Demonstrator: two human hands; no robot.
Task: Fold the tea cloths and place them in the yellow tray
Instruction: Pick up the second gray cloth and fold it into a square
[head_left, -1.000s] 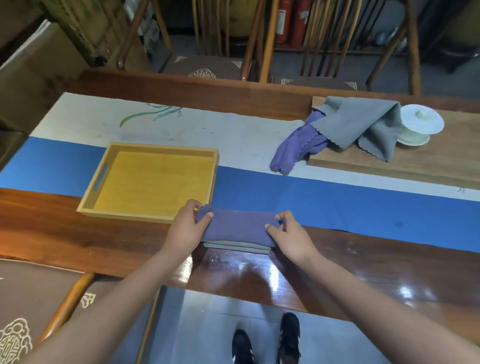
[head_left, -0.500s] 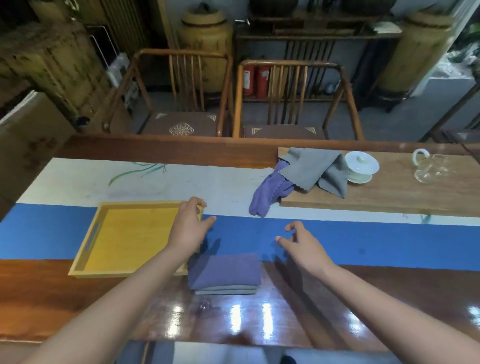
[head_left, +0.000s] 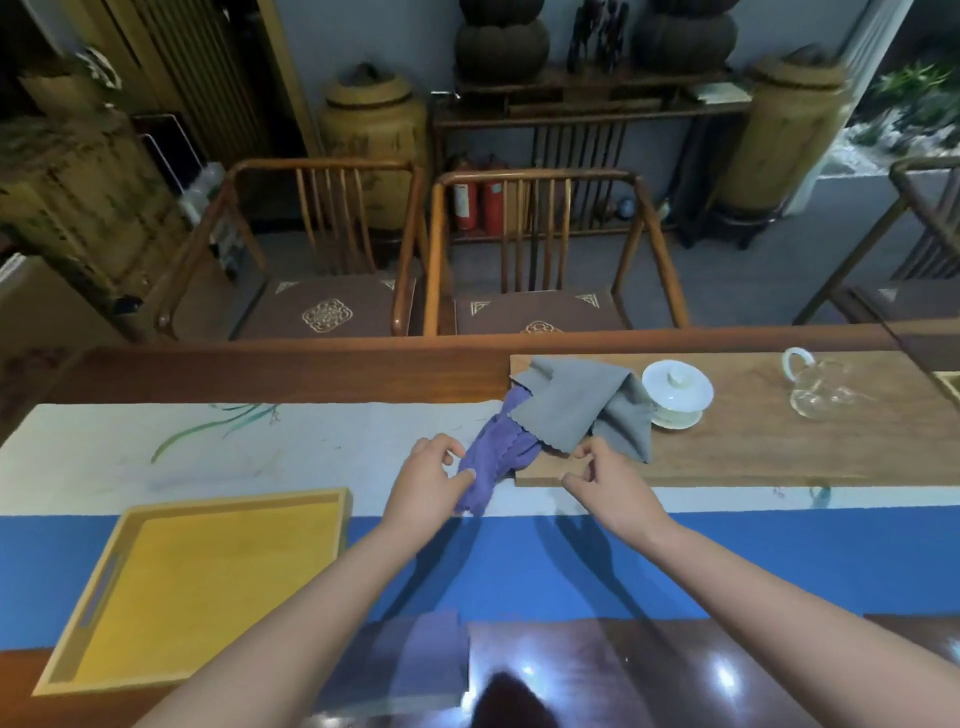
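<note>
left hand (head_left: 427, 480): thumb and fingers pinching the purple cloth (head_left: 496, 460)
right hand (head_left: 608, 480): fingers curled at the grey cloth (head_left: 576, 408) edge; contact seems likely, cannot tell
cloths: crumpled at 1 o'clock, grey over purple, on the wooden board (head_left: 779, 441)
folded stack (head_left: 415, 660): 6 o'clock
yellow tray (head_left: 208, 582): 8 o'clock

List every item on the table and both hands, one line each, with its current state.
yellow tray: empty.
folded cloths: stacked beside the tray, not in it.
purple cloth: unfolded, crumpled.
grey cloth: unfolded, draped over the purple one.
gaiwan: lid on.
glass pitcher: looks empty.
left hand: touching purple cloth.
right hand: reaching toward the grey cloth.
</note>
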